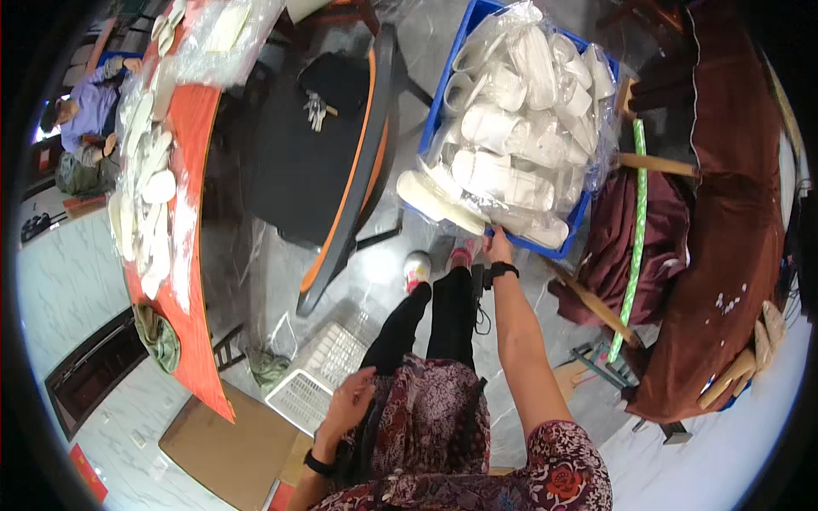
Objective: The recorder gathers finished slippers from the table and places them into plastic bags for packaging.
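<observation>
My right hand (498, 246) reaches down to the near edge of a blue plastic crate (432, 128), its fingers closed round the rim. The crate is heaped with pale slippers (503, 175) wrapped in clear plastic bags. One pale slipper (443, 203) leans out over the crate's left near corner, close to my right hand. My left hand (348, 400) hangs beside my left thigh, holding nothing, its fingers loosely bent and apart. A white plastic basket (311, 402) stands on the floor near it.
A black chair (307, 162) with orange trim stands left of the crate. Beyond it, an orange-covered table (192, 136) bears pale slipper parts. Another person (85, 111) sits at the far left. On the right are a brown-covered table (737, 196) and a green-wrapped bar (630, 247).
</observation>
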`<state>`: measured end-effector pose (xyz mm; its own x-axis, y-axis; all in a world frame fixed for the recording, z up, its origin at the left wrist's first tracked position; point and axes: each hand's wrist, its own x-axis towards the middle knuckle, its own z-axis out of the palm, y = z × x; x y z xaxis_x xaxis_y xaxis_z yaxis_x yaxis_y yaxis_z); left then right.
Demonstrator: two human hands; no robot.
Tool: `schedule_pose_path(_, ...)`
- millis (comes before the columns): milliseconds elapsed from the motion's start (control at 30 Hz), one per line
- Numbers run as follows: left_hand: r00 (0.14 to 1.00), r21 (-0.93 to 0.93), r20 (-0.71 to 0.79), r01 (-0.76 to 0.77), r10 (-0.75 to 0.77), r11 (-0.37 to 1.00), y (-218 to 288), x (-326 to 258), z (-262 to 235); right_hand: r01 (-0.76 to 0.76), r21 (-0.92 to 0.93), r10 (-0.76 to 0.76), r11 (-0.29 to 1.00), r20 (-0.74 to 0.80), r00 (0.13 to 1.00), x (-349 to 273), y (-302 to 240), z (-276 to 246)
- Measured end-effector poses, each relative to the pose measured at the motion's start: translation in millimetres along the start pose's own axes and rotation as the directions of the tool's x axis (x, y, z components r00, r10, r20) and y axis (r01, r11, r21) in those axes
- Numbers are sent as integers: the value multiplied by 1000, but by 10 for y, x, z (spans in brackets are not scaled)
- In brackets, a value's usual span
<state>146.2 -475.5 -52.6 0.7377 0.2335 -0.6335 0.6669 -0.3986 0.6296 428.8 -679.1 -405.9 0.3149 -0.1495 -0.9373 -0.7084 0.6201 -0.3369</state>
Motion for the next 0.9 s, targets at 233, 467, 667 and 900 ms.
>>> schedule_pose_path(233,996,-38,-91,8,-11,999,-793,-572,-91,33,-10,-33,999,24,999,-116,788,-566)
schedule_pose_path(467,997,-94,-27,71,-73,993,-1443,-1286,450,-25,-31,28,999,77,997,-215,1443,-1052)
schedule_pose_path(667,998,-110,53,21,-16,994,-1755,-1704,667,-29,-65,33,997,60,998,-301,1781,-1576)
schedule_pose_path(900,997,-93,-79,-2,-5,996,-2475,-2127,515,-6,-90,8,996,25,1000,-521,2352,-1923)
